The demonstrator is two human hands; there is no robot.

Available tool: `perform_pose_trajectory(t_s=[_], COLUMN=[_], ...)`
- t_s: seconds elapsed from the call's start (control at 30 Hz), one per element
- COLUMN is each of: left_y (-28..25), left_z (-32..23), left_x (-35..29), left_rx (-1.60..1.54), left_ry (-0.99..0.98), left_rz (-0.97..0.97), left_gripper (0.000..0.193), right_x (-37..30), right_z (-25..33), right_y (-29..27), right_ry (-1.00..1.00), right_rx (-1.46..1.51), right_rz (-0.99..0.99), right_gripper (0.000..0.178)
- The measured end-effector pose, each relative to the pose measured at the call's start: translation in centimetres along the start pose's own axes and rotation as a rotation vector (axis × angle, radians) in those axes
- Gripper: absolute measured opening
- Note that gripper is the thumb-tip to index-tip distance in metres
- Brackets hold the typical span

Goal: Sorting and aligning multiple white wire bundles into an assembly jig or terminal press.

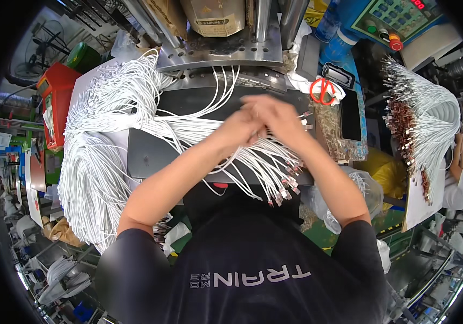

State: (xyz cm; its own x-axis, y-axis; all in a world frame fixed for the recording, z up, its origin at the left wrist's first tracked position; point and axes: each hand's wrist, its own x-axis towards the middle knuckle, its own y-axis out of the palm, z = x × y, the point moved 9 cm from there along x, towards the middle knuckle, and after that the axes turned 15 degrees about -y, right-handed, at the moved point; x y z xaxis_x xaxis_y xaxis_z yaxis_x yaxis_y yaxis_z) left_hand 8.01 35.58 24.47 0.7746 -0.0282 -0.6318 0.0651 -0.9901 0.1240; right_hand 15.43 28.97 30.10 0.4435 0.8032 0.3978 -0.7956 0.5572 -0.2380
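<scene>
My left hand point(242, 128) and my right hand point(279, 117) meet and overlap above a fanned bundle of white cables point(183, 129). The left hand's fingers are curled in; whatever they hold is hidden. Motion smears my right hand, which lies partly over the left, so its fingers are unclear. The cables run from a large coiled heap point(94, 178) at the left across a black work surface point(153, 154). Small metal-tipped connectors point(284, 189) end the loose strands below and right of my hands. A few cable ends curve up toward the metal press at the back.
The press's steel plate point(220, 54) stands just beyond the work surface. Red-handled scissors point(323, 90) and a dark phone-like slab point(351, 116) lie at the right. A control panel point(396, 24) is at the upper right. Another person point(462, 186) sits near a second cable heap point(431, 113).
</scene>
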Motion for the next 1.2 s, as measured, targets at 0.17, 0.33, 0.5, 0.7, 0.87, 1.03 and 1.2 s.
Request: perform_pose_trajectory(t_s=[0.17, 0.33, 0.5, 0.7, 0.87, 1.03, 1.2], left_y=[-5.7, -5.8, -5.5, -5.0, -4.4, -3.9, -3.7], left_z=[-1.1, 0.3, 1.3, 1.4, 0.6, 1.3, 1.2], left_x=[1.6, 2.4, 2.7, 2.9, 2.5, 3.0, 3.1], left_rx=[-0.534, -0.63, -0.477, -0.293, -0.083, -0.056, -0.108], left_ry=[-0.018, 0.011, -0.026, -0.009, 0.042, 0.008, 0.018], left_rz=[-0.054, -0.05, -0.072, -0.099, -0.162, -0.139, -0.132], left_gripper=[0.031, 0.032, 0.032, 0.028, 0.024, 0.021, 0.025], right_x=[-3.3, 0.6, 2.7, 1.5, -0.6, -1.4, -0.8], right_z=[-2.1, -0.5, -3.7, -6.7, -9.6, -9.0, -7.5], right_y=[-1.6, -1.9, -0.7, -3.2, -2.9, -2.9, -3.0], right_ry=[0.093, -0.299, -0.3, -0.011, 0.51, 0.373, 0.166], right_rx=[-0.49, -0.919, -1.284, -0.429, 0.239, 0.005, -0.237], right_rz=[0.28, 0.179, 0.282, 0.095, -0.133, -0.11, -0.141], right_gripper=[0.027, 0.033, 0.044, 0.043, 0.041, 0.038, 0.034])
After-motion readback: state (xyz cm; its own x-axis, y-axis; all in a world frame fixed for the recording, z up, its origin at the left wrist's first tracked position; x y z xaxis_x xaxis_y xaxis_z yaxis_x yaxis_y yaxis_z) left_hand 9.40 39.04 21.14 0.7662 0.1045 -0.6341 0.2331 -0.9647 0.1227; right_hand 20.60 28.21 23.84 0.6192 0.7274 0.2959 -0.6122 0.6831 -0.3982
